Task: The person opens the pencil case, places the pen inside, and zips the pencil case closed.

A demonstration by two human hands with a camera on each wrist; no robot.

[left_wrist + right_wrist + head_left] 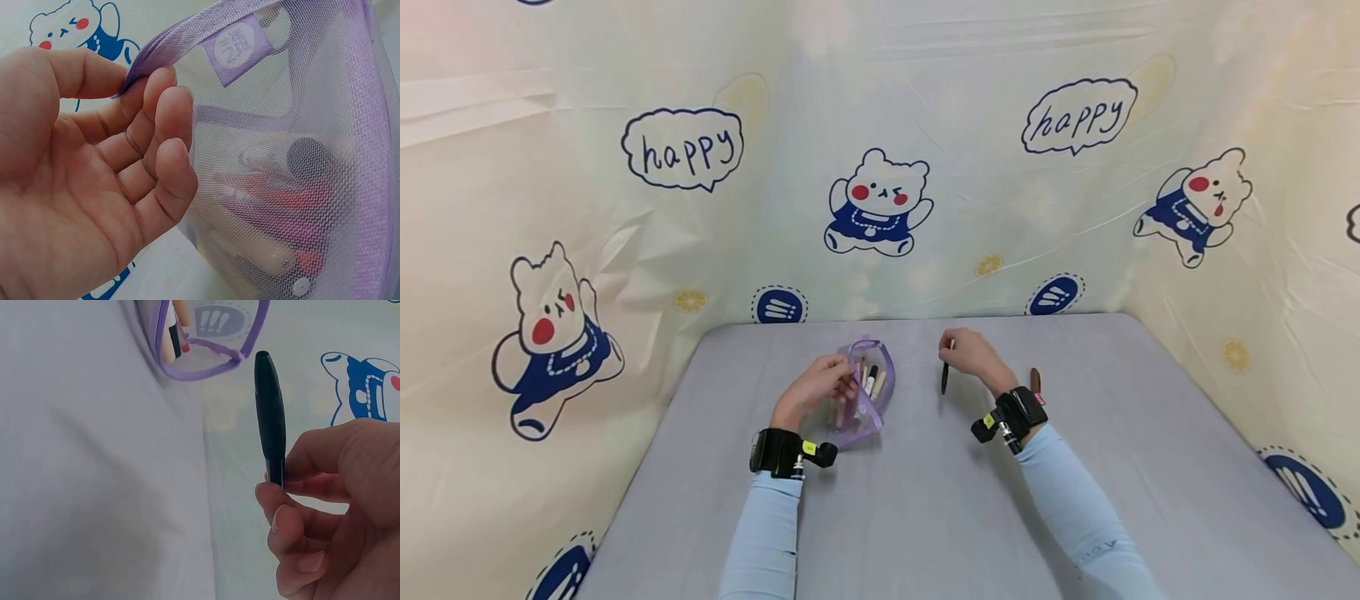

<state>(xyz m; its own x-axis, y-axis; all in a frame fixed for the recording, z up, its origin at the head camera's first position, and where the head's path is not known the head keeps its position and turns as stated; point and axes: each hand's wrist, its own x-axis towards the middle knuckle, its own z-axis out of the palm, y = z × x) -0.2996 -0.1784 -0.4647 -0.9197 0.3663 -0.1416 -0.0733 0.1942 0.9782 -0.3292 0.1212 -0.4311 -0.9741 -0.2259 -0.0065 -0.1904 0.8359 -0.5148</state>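
My left hand (pixel 817 390) pinches the purple-trimmed rim of a see-through mesh pouch (pixel 370 181) between thumb and index finger. The pouch stands with its mouth spread apart, and several slim pen-like sticks (pixel 874 380) show inside. Through the mesh in the left wrist view, red, pink, beige and black pieces are blurred. To the right of the pouch, my right hand (pixel 973 353) holds a black pen (pixel 270 406) in its fingertips above the table. In the head view the pen hangs nearly upright, lower end free; the fingers hide part of it.
A short brown object (pixel 1036 380) lies on the table beside my right wrist, partly hidden by the wrist strap. The grey table (pixel 910 517) ends at a patterned curtain (pixel 970 208) at the back and sides.
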